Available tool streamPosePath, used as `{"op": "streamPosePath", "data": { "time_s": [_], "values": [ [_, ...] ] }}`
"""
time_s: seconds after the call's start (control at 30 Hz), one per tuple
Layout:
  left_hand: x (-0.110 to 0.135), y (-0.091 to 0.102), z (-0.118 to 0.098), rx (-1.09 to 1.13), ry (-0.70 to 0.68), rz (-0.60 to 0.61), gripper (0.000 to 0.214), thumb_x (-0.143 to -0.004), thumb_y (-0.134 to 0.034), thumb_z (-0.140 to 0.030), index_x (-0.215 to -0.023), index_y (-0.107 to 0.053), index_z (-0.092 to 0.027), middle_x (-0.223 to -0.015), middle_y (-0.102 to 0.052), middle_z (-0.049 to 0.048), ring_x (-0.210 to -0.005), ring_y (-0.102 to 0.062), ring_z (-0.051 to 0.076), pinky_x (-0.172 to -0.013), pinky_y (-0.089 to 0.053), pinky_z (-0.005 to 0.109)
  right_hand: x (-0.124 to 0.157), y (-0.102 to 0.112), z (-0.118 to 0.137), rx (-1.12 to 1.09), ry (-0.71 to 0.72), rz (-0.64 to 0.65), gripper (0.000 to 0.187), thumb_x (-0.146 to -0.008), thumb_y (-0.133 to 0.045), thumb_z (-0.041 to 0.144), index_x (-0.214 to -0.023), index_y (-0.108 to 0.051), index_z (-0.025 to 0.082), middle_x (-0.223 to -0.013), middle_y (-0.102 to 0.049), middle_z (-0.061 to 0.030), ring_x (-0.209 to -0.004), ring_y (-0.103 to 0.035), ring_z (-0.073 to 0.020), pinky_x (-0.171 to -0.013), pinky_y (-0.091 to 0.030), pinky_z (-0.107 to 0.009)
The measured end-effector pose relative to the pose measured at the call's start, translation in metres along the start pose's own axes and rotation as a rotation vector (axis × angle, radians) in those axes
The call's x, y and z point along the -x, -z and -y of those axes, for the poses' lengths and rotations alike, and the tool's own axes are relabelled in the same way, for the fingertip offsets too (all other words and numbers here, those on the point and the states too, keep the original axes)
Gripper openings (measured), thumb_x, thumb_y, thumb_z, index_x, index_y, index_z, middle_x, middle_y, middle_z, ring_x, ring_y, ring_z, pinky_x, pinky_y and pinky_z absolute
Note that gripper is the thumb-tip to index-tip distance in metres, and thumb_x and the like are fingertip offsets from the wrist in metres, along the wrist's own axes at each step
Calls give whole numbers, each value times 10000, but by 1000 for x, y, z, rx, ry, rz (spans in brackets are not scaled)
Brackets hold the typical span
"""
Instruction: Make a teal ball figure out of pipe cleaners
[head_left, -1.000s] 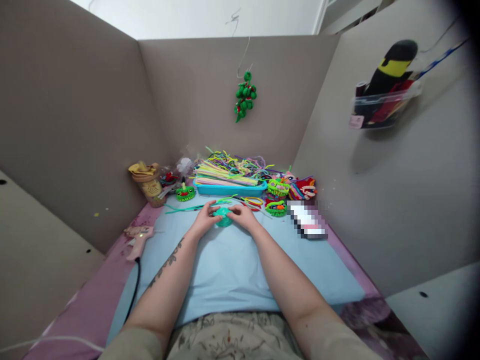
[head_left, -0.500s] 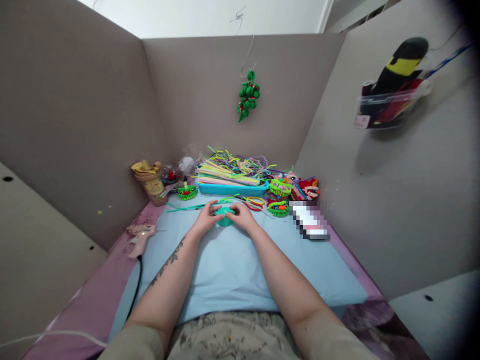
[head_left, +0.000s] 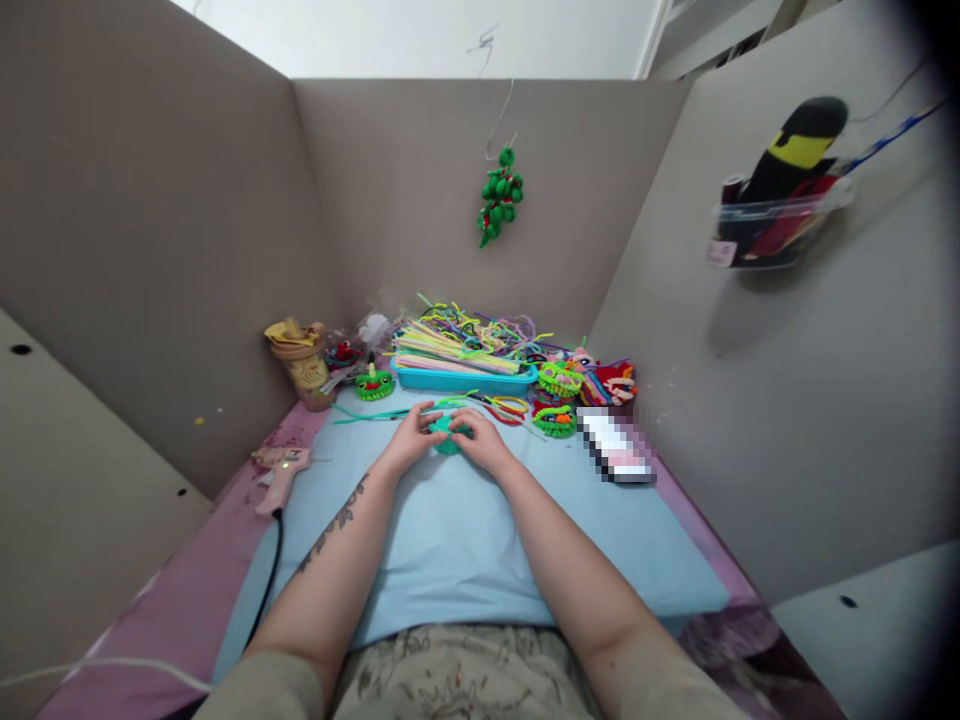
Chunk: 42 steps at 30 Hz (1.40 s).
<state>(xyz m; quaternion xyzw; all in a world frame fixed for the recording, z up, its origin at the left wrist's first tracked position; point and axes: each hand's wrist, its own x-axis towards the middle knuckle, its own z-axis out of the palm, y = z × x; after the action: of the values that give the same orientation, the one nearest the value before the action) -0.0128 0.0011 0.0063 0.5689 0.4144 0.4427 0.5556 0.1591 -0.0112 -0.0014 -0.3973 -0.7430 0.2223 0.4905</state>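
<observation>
The left hand and right hand hold a teal piece between them, over a blue sheet on the bench. Behind lies a red-and-yellow-handled tool; farther back, a blue tray carries pipe cleaners. A glue gun rests at left, a pixelated phone at right.

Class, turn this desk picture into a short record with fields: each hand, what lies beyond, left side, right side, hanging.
Left hand: holding teal piece
Right hand: on the same piece, opposite side
Beyond: blue tray with pipe cleaners
Left side: glue gun, cup
Right side: pixelated object
Hanging: green ornament
</observation>
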Motion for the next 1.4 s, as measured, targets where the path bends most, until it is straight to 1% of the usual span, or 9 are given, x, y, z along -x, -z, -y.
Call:
{"op": "streamPosePath", "data": {
  "time_s": [0.17, 0.33, 0.53, 0.8, 0.87, 1.03, 1.23, 1.33, 1.4],
  "values": [
    [1, -1, -1, 7, 2, 10, 809, -569, -780, -214, -1265, -370, -173, -1260, -536, 179, -1072, -571, 257, -887, -462, 420, -1, -1, -2, -7, -5, 5, 106, -679, -588, 141, -753, -625, 207, -968, -630, -61, -978, -560, -210, -909, -414, -386],
    [0, -4, 1, -13, -4, -35, 793, -575, -785, -224, -1256, -383, -157, -1254, -539, 185, -1099, -559, 258, -931, -432, 421, -1, -1, -1, -5, -14, 7, 96, -675, -588, 137, -733, -617, 207, -972, -633, -60, -985, -558, -212, -907, -411, -386],
    [-2, -6, 5, 6, -4, -46, 792, -560, -793, -216, -1243, -395, -170, -1249, -543, 177, -1049, -587, 250, -882, -465, 409, -2, 0, 2, -10, -46, 11, 116, -662, -589, 125, -734, -611, 214, -971, -627, -46, -980, -554, -206, -911, -415, -390],
    [-3, -6, 6, -74, -36, -63, 781, -577, -763, -202, -1249, -371, -139, -1243, -541, 201, -1087, -562, 261, -877, -455, 390, -3, -1, 0, -23, -28, 9, 91, -658, -597, 137, -725, -607, 198, -964, -622, -69, -976, -560, -212, -905, -414, -388],
    [-2, -5, 6, -47, -28, -50, 792, -577, -763, -203, -1256, -360, -142, -1248, -537, 202, -1060, -573, 255, -854, -464, 384, -2, -1, 0, -39, -38, 13, 88, -661, -594, 144, -728, -607, 199, -975, -620, -66, -979, -562, -208, -911, -413, -388],
    [0, 2, 5, 115, -4, 51, 781, -584, -761, -200, -1259, -369, -171, -1268, -532, 185, -1022, -590, 229, -851, -463, 373, -1, 1, -2, -61, -73, 11, 79, -662, -596, 161, -727, -602, 206, -998, -616, -58, -983, -564, -204, -907, -421, -385],
    [-1, 1, 8, 34, -34, -19, 727, -579, -742, -133, -1230, -419, -164, -1245, -548, 185, -1120, -544, 251, -939, -410, 408, -1, 0, 3, -47, -55, 14, 66, -668, -639, 205, -723, -604, 205, -984, -611, -67, -970, -565, -213, -898, -424, -385],
    [-2, 1, 8, 73, -19, 0, 748, -569, -748, -135, -1240, -418, -174, -1229, -558, 182, -1123, -544, 264, -911, -433, 410, 1, -3, 4, -23, -76, -3, 51, -678, -647, 225, -698, -603, 208, -988, -599, -64, -997, -553, -219, -913, -416, -396],
    [-1, 2, 6, 117, -1, 26, 771, -576, -749, -153, -1262, -397, -176, -1233, -554, 187, -1121, -545, 264, -891, -446, 400, 2, -5, 4, -6, -96, -29, 41, -682, -646, 225, -687, -610, 207, -1055, -568, -71, -1049, -529, -225, -941, -401, -403]
  ]
}}
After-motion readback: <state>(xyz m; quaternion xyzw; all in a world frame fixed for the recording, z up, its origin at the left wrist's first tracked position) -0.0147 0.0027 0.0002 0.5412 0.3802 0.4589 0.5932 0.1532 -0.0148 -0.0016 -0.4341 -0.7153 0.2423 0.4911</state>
